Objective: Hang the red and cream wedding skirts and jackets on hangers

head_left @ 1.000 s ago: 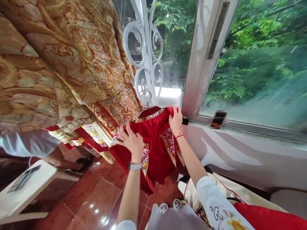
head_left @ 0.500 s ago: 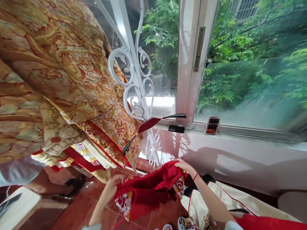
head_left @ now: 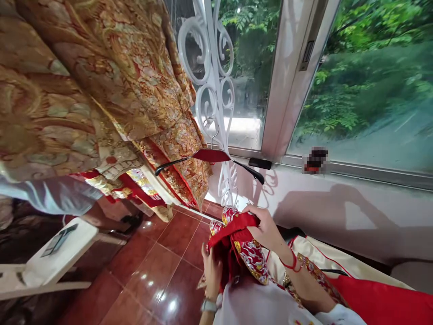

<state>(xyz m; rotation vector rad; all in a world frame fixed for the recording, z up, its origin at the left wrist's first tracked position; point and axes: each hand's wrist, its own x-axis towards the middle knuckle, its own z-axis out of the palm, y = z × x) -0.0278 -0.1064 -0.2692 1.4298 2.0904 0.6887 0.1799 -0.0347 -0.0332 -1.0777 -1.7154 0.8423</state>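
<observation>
A red embroidered garment (head_left: 252,257) with silver and gold patterned panels is held low in front of my body. At the left end of its red waistband, my left hand (head_left: 212,269) has its fingers closed on the cloth. My right hand (head_left: 265,228) pinches the band's other end, thumb and fingers on the red fabric. Beyond both hands, a hanger (head_left: 211,155) with a dark red middle and black arms hangs by its hook from a white scrolled metal stand (head_left: 216,81). Nothing hangs on that hanger.
Gold brocade robes (head_left: 142,81) hang at the left. A pale stool (head_left: 76,243) carries a dark flat device (head_left: 59,240), with a person in light clothing behind it. Cream cloth (head_left: 324,255) and red cloth (head_left: 382,284) lie at the right. A black object (head_left: 260,163) rests on the windowsill.
My hands have come closer together, drawing the stretched garment into a narrower shape nearer my body. The hanger has swung to roughly level. The view has shifted left and down.
</observation>
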